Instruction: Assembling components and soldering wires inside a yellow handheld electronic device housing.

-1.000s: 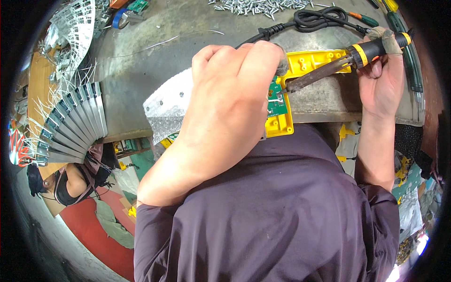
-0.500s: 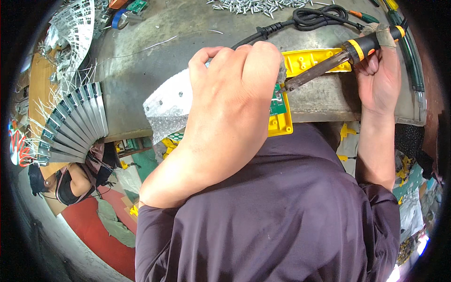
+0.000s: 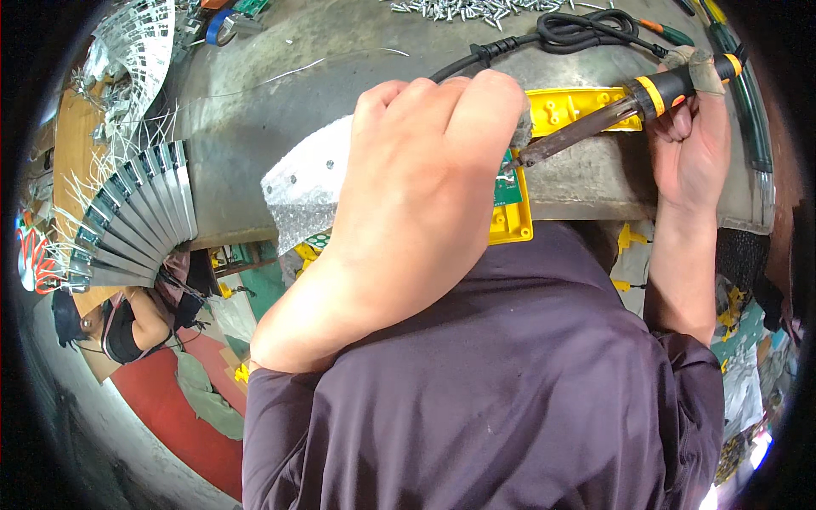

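In my right hand (image 3: 697,166) is a soldering iron (image 3: 667,89) with a black-and-orange handle, its fingers closed around it. Its dark shaft slants down to the left, and the tip is at a small green circuit board (image 3: 508,192). That board sits in a yellow plastic case half (image 3: 512,228) near the bench edge. My left hand (image 3: 425,170) is curled over the board's left side, back upward; its fingertips and what they hold are hidden, though a greyish bit shows by them. Under this hand lies a white sheet (image 3: 308,166) with dark spots and a silvery lower edge.
Another yellow case half (image 3: 586,110) lies behind the iron's shaft. Farther back are a coiled black cord (image 3: 586,32), loose screws (image 3: 467,10) and a screwdriver (image 3: 676,35). Wired grey plates (image 3: 144,204) fan out at left. A co-worker's arm (image 3: 146,321) shows beyond.
The whole view has shifted slightly. Both hands keep nearly the same pose, and the iron's tip remains at the circuit board.
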Motion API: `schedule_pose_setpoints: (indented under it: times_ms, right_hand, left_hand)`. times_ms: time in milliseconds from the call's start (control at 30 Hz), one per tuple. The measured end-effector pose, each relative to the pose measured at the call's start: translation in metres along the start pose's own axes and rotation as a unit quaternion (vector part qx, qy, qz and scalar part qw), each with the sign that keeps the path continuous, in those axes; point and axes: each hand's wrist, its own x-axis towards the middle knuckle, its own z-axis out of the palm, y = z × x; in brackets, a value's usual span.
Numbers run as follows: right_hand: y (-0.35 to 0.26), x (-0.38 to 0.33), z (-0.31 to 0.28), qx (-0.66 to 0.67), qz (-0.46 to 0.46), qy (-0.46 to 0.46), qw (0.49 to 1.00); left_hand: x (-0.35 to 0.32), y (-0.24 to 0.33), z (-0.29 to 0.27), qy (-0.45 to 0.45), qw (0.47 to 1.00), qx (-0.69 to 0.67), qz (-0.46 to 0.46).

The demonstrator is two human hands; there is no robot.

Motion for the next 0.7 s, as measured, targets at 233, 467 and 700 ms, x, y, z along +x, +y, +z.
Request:
schedule_pose_setpoints:
  times_ms: [233, 467, 700]
  right_hand:
    - [0.0, -0.004, -0.004, -0.002, -0.016, -0.005, 1.0]
    - [-0.001, 0.0, -0.007, -0.018, 0.0, -0.024, 1.0]
    - [0.0, -0.002, 0.001, -0.002, 0.002, -0.045, 0.999]
  left_hand:
    - [0.001, 0.001, 0.001, -0.004, 1.0, 0.016, 0.016]
    - [0.002, 0.002, 0.0, -0.008, 1.0, 0.011, 0.006]
    - [0.004, 0.005, 0.0, -0.018, 0.999, 0.027, 0.002]
